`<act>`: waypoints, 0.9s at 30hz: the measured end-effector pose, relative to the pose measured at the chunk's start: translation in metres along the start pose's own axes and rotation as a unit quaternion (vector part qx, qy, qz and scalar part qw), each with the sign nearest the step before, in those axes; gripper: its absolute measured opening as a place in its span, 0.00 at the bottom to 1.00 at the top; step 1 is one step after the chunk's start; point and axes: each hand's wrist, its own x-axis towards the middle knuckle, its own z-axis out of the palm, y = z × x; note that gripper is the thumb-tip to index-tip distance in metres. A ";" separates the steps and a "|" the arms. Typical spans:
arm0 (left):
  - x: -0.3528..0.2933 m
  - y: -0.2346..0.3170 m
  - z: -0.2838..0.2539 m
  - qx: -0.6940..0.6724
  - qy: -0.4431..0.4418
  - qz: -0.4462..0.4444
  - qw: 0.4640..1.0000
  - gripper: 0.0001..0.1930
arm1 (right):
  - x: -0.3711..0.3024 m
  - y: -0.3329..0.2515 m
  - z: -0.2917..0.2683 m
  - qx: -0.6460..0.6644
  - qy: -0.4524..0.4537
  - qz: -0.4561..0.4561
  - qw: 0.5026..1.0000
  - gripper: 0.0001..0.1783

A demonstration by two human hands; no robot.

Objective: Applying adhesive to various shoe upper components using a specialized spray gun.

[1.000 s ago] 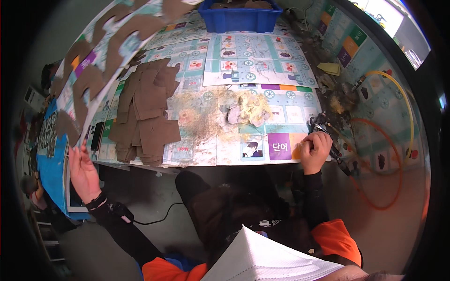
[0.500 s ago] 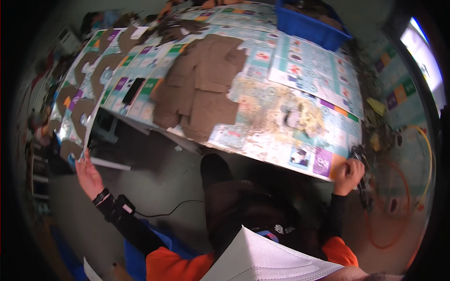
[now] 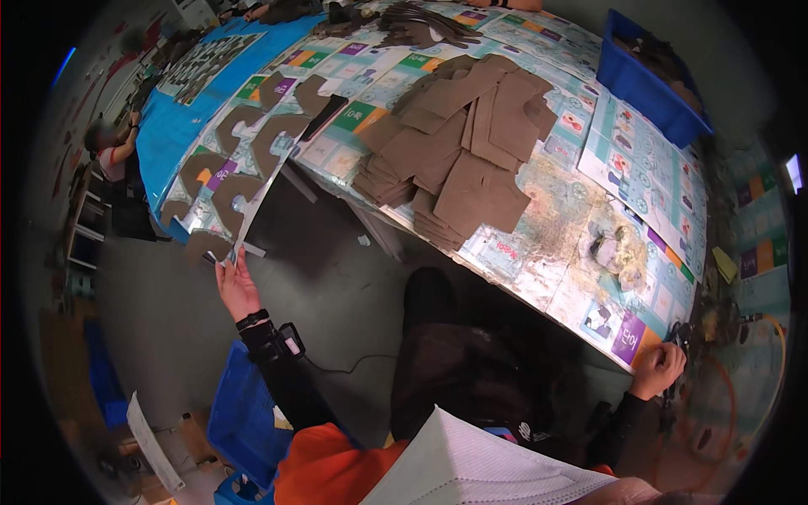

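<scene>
My left hand (image 3: 239, 286) pinches the near corner of a long printed sheet (image 3: 246, 220). Rows of curved brown pieces (image 3: 237, 128) lie spread on that sheet, which reaches to the table's left side. At the table's right front corner, my right hand (image 3: 659, 370) is closed with its fingers curled. A dark object (image 3: 680, 335) shows beside it; what the fingers hold, if anything, is hidden. Between the hands, a heap of flat brown cut pieces (image 3: 480, 198) covers the table's left half. A dark phone (image 3: 323, 118) lies between sheet and heap.
A blue bin (image 3: 652, 93) of dark pieces stands at the far right. Brown gloves (image 3: 425, 25) lie at the back. Yellowish residue (image 3: 621, 257) is on the table (image 3: 539, 282). A blue-covered table (image 3: 181, 126) and another person (image 3: 118, 156) are at left. A blue crate (image 3: 244, 412) sits below.
The view has turned left, so the table appears farther right. The sheet's edge has come up close against the phone. Both hands keep their places at the sheet and the table corner.
</scene>
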 end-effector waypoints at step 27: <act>0.354 -0.018 0.099 0.274 0.038 -0.106 0.955 0.35 | -0.006 0.007 0.004 -0.033 0.006 0.017 0.999 0.06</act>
